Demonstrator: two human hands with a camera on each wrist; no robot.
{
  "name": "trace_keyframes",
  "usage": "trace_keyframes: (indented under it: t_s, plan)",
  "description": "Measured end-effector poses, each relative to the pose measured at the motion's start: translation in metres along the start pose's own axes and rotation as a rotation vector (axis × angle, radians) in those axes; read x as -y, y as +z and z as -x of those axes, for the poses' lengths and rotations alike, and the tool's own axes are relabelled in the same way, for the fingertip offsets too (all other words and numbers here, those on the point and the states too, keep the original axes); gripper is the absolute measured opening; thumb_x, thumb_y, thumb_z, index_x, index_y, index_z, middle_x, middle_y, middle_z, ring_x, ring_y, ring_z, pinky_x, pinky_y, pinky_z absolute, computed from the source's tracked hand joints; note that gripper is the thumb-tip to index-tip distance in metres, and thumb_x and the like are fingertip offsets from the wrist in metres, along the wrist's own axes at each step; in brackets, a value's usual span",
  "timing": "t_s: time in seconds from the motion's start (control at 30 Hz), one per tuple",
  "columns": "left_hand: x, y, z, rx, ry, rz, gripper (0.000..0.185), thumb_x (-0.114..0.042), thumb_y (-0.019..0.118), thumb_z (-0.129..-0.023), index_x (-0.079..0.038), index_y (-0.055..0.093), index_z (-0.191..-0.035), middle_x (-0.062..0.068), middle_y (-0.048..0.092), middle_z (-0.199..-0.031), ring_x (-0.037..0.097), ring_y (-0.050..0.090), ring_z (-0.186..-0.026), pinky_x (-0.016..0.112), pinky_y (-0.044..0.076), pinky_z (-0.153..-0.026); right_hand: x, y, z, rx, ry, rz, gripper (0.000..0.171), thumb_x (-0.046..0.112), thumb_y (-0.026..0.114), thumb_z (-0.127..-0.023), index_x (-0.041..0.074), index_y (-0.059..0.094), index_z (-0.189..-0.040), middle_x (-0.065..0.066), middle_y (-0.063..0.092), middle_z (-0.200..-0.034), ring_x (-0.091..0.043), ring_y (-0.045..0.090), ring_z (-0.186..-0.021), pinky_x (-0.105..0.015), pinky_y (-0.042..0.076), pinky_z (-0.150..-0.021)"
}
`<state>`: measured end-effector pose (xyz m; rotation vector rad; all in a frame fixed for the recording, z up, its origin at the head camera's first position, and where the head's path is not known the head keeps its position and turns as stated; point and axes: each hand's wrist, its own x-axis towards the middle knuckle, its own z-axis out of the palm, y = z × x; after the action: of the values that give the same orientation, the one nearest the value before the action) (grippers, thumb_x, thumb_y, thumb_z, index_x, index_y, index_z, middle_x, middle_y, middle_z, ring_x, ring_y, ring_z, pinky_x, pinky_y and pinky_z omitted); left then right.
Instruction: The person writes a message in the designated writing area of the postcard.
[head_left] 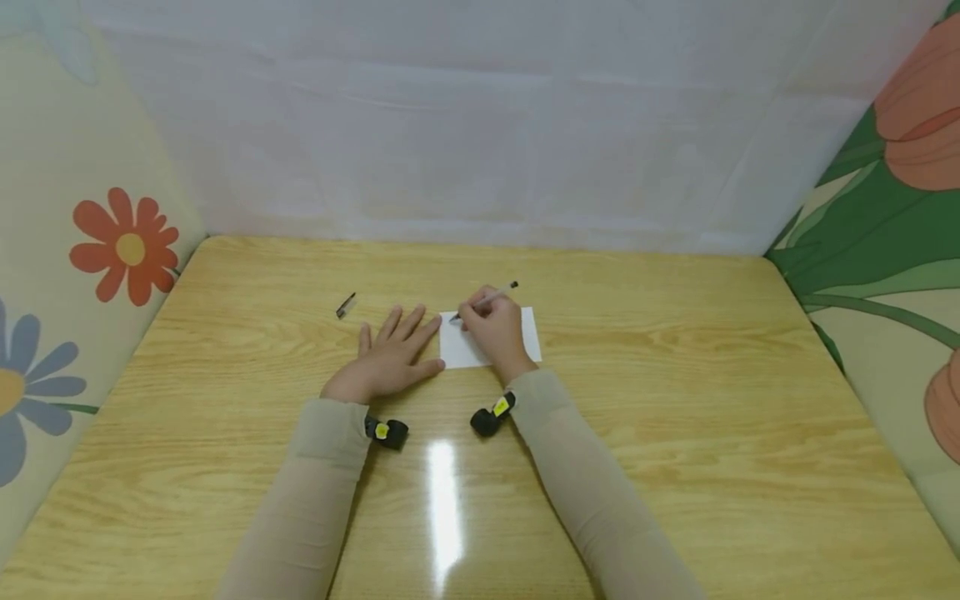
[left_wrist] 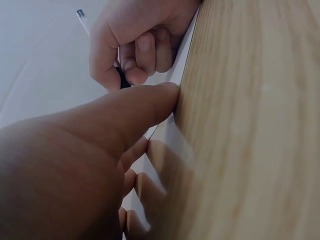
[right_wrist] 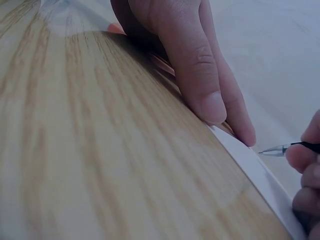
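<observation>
Paper (head_left: 525, 333), a small white card, lies flat near the middle of the head view on the wooden surface (head_left: 675, 400), slightly above centre. The right hand (head_left: 491, 329) rests on the card, its fingers curled in a tight grip round a slim pen (head_left: 495, 294) whose capless tip points left and down toward the card's upper left corner; the pen's dark rear end sticks out to the upper right. In the right wrist view the silver tip (right_wrist: 274, 150) shows at the right edge of the frame, just above the card's edge (right_wrist: 250, 165); whether it touches the paper I cannot tell.

The left hand (head_left: 390, 358) lies palm down just left of the card, fingers straight and spread, holding nothing. Its fingertips reach the card's left edge, and in the left wrist view the thumb (left_wrist: 145, 107) presses against that edge (left_wrist: 182, 55).

The pen cap (head_left: 346, 305), small and dark, lies alone on the surface to the upper left of the left hand, apart from it.

Beige sleeves (head_left: 322, 492) cover both forearms. White sheeting (head_left: 480, 125) stands behind the surface, and flower-print cloth (head_left: 112, 242) flanks it on the left and right of the frame.
</observation>
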<state>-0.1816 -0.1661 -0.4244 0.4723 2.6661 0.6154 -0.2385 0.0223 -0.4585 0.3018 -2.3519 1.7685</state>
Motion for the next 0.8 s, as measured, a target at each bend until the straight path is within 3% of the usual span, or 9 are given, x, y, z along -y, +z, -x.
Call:
trace_keyframes:
  t_s: [0.5,0.8]
  plan:
    - [0.010,0.007,-0.006,0.001,-0.001,0.014,0.076,-0.050,0.047,-0.104,-0.018,0.013,-0.164,0.011,-0.007,-0.170,0.037,-0.020,-0.152,0.068,-0.023,-0.110,0.000,0.000,0.000,0.024,-0.016,0.017,0.010,0.005,0.068,-0.088,0.002,0.069,-0.078,-0.004,0.066,-0.071,-0.010,0.062,-0.061,-0.019,0.046,-0.061]
    - [0.011,0.008,-0.007,-0.021,0.006,0.018,0.078,-0.055,0.047,-0.103,-0.019,0.015,-0.164,0.010,-0.005,-0.171,0.038,-0.017,-0.153,0.069,-0.022,-0.110,0.002,-0.001,0.000,0.030,-0.012,0.038,0.012,0.007,0.067,-0.087,0.004,0.068,-0.076,-0.003,0.065,-0.066,-0.011,0.061,-0.059,-0.020,0.045,-0.060]
